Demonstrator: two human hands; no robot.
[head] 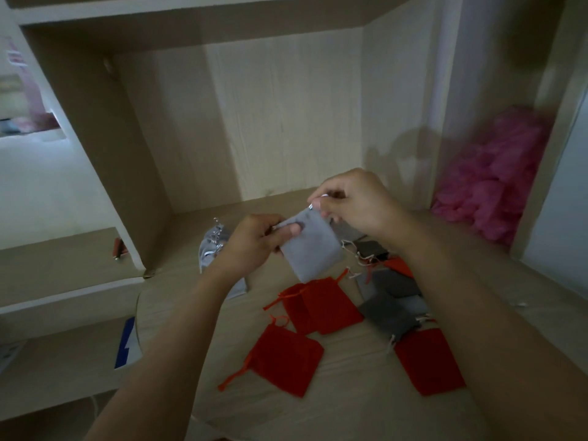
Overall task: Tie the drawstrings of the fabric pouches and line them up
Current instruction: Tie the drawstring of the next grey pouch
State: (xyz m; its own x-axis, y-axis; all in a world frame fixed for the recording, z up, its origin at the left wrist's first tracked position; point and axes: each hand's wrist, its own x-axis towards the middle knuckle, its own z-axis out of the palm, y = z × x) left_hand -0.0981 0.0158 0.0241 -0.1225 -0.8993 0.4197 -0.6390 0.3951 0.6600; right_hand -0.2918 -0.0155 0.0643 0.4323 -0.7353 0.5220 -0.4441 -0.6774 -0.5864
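Person works at a pale wood-grain desk (pixel 334 418) set into a shelf alcove. A light grey rectangular fabric pouch (pixel 313 249) is held in the air above the desk, mouth end up and tilted. The left hand (pixel 254 240) pinches its upper left corner, thumb pressed on the cloth and fingers curled behind. The right hand (pixel 356 202) has its fingertips closed together on the pale silvery drawstring (pixel 318 202) at the pouch's mouth; whether a knot is formed cannot be told through the blur. Likely risk: the thin cord slips out of the pinch as it is pulled, or the mouth bunches unevenly and the knot sits loose. Below lie loose red fabric pouches (pixel 321 305) with trailing orange cords and a heap of dark grey pouches (pixel 394 300) just under the right forearm; a dropped elbow could drag them or snag a cord. Behind the left hand sits a silver-grey pouch group (pixel 211 249), probably the finished ones, close enough to be knocked by an outward pull. Room is fair forward into the alcove, tighter left against the upright shelf panel (pixel 136 186). A pink fluffy mass (pixel 496 173) closes off the right side, and the desk's near left edge curves away.
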